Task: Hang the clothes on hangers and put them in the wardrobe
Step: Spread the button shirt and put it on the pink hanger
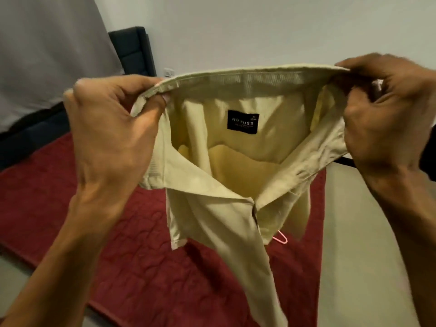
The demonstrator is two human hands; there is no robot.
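The beige shirt [219, 213] is smooth, faintly sheeny cloth; the red bedcover [141, 267] at seven o'clock is matt, quilted fabric.

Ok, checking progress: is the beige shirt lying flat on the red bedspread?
No, the left hand and right hand grip the beige shirt at its collar, holding it up above the red bedspread.

- A bed carries everything here, spread with a dark red quilted cover [141, 267] stitched in a curving pattern.
- A pink hanger [282, 240] seems to lie on the cover near the bed's right edge. Only one bent end of it shows.
- Along the bed's far left edge runs a dark band [28, 138], too blurred to identify.
- Pale floor [365, 232] borders the right edge and the near left corner.
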